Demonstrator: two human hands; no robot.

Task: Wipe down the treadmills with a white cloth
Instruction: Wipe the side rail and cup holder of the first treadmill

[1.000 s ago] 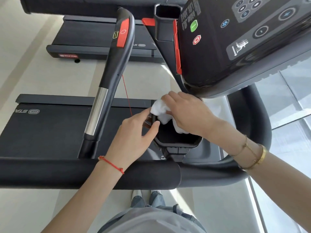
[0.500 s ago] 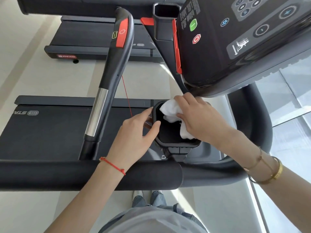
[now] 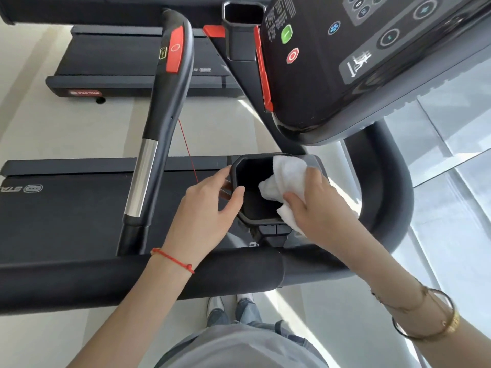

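Note:
A black cup holder (image 3: 240,166) juts from the treadmill's console (image 3: 332,83) at the middle of the view. My right hand (image 3: 321,208) grips a bunched white cloth (image 3: 285,179) and presses it against the holder's right inner wall and rim. My left hand (image 3: 206,211) holds the holder's left rim, thumb hooked over the edge and fingers on the outer side. The holder's dark inside shows between the two hands.
A black handrail (image 3: 164,102) with a red panel and chrome section rises on the left. A padded front bar (image 3: 106,280) crosses below my wrists. The treadmill belt (image 3: 66,208) lies beneath, a second treadmill (image 3: 127,67) beyond it. A red safety cord (image 3: 187,150) hangs nearby. Glass floor panels lie right.
My right hand has slid the cloth from the holder's far left rim across to its right wall and rim. My left hand kept its hold on the left rim.

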